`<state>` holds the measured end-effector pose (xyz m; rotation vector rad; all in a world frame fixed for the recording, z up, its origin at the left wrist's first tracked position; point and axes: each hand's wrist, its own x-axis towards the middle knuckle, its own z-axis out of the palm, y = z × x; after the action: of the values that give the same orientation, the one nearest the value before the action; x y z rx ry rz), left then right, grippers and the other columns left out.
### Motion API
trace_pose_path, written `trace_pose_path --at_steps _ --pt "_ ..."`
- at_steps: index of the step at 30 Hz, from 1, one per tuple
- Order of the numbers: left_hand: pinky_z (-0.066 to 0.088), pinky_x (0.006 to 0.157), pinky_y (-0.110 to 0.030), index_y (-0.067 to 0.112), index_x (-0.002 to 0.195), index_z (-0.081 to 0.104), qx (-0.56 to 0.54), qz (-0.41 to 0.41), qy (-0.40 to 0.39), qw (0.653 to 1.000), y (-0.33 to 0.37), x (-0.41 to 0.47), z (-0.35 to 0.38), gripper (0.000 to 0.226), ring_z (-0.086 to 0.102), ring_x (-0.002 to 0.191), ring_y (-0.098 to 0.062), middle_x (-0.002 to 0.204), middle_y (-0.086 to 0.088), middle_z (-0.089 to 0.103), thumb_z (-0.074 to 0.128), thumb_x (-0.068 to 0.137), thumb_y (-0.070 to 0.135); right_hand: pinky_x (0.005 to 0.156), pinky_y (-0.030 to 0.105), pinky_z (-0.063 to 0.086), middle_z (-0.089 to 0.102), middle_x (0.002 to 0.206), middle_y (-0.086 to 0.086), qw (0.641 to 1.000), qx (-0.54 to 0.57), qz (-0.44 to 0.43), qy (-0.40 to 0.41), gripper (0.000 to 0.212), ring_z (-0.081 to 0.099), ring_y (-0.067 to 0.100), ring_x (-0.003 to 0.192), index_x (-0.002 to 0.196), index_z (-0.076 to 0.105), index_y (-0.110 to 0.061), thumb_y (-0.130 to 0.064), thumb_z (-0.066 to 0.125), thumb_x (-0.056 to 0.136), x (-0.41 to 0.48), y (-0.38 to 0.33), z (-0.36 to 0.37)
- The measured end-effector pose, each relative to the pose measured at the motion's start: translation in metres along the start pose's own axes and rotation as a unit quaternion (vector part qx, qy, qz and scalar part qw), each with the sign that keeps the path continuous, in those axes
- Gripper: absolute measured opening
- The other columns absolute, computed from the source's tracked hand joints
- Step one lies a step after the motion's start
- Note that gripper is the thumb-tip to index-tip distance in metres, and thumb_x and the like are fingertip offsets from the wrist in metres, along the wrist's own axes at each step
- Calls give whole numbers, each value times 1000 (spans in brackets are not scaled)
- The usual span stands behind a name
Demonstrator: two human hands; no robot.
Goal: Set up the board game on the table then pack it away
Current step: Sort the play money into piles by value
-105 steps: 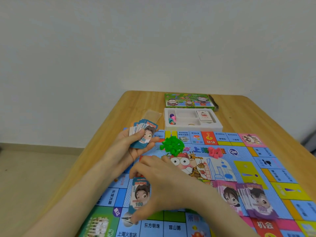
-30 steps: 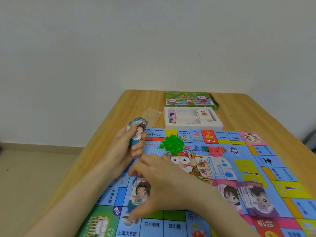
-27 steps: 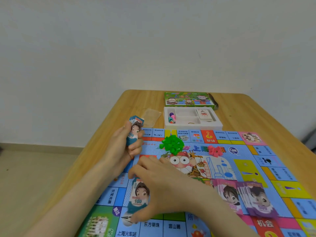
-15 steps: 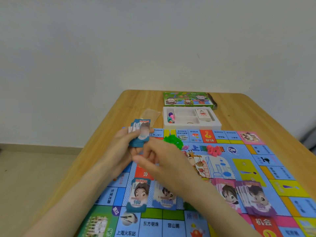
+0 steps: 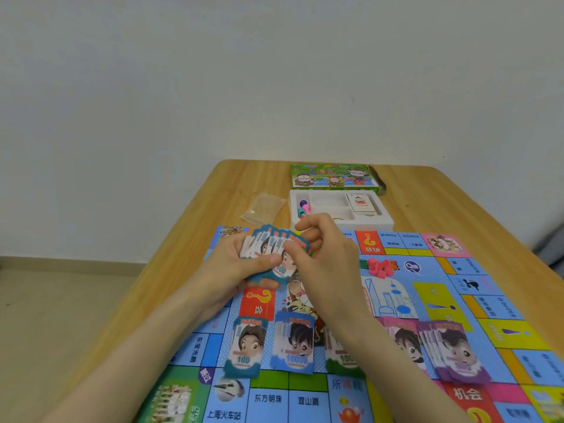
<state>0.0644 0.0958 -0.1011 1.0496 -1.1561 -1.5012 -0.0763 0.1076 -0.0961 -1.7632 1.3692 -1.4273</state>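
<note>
Right now the left hand point(image 5: 244, 265) is gripping a fan of play money point(image 5: 268, 244) above the left part of the game board point(image 5: 427, 285), its thumb lying across the face of the notes and its fingers curling behind them. The right hand point(image 5: 331, 264) is meeting the fan from the right, its thumb and curled fingers pinching the note at the fan's right end. Towards the near edge of the board, five piles of notes are lying in a row: a teal pile point(image 5: 245, 346) marked 100, a blue pile point(image 5: 294, 343) just beside it marked 10000, a green pile point(image 5: 346, 360) partly hiding under the right forearm, then a pink pile point(image 5: 403, 341) and a purple pile point(image 5: 454, 351) close beside it. A small heap of red pieces point(image 5: 380, 267) is sitting near the middle of the board. Beyond the board's far edge a white tray point(image 5: 385, 223) is standing on the wooden table point(image 5: 442, 203), holding a deck of cards point(image 5: 361, 204) in its right compartment and some coloured pawns point(image 5: 302, 207) in its left one. A green box point(image 5: 332, 177) is lying just behind the tray, and a clear plastic bag point(image 5: 264, 207) is lying on the table to the tray's left
</note>
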Motion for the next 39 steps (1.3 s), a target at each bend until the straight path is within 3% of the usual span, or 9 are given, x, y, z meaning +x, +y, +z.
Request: trace_pose_path --at_steps 4,9,13,15,18,23,27,32,39 --pt "54 46 -20 1 97 63 -10 -3 7 1000 1 0 -1 31 71 63 -17 81 -10 74 66 68 10 49 19 41 52 61 -8 1000 22 1 7 14 54 2 60 85 55 -20 -9 62 88 1 -1 -1" --pt "54 46 -20 1 99 62 -21 4 11 1000 1 0 0 31 71 62 -18 80 -12 74 65 69 10 64 45 50 62 81 -5 999 18 -13 29 11 61 14 79 87 51 -20 -13 53 94 1 2 2" --pt "54 47 -19 -2 103 61 -32 5 35 999 0 1 -4 35 72 65 -21 84 -15 74 65 71 12 66 31 47 55 81 -4 996 51 -45 54 17 54 11 77 82 49 -20 -10 49 96 2 -3 0" --pt "55 48 -20 -1 102 62 -37 5 59 998 -1 2 -6 34 71 66 -20 83 -13 74 66 71 14 57 19 45 56 73 -7 992 120 -27 24 19 55 4 67 80 52 -20 -9 51 95 1 -8 -2" --pt "54 47 -22 4 88 62 -31 17 85 996 -1 3 -7 8 69 56 -16 71 -8 73 63 81 8 56 19 47 60 67 -10 987 140 0 -75 21 58 1 63 77 57 -24 -8 56 92 0 -10 -1" --pt "55 50 -24 3 87 64 -20 31 97 995 -1 3 -8 5 67 58 -17 72 -9 72 61 84 6 60 11 44 62 64 -7 956 9 -24 -293 16 57 4 59 84 57 -22 -7 59 88 -6 -9 6" --pt "56 51 -22 4 89 63 -45 19 92 995 -1 3 -7 6 71 63 -18 77 -11 73 61 84 5 62 8 39 64 66 -5 924 -45 -36 -377 7 53 -2 59 86 60 -18 -11 62 86 -13 -8 12" --pt "54 48 -17 2 96 62 -46 16 91 995 0 3 -6 10 72 65 -18 77 -10 74 61 85 3 72 23 45 68 79 -1 910 -113 -91 -389 4 48 0 64 91 63 -15 -15 63 86 -19 -4 17" --pt "54 48 -18 4 91 62 -50 12 92 994 1 2 -5 5 71 61 -17 74 -11 73 60 86 2 82 36 42 61 91 -1 902 -180 -168 -355 6 51 15 91 92 60 -17 -21 61 88 -21 -3 20"
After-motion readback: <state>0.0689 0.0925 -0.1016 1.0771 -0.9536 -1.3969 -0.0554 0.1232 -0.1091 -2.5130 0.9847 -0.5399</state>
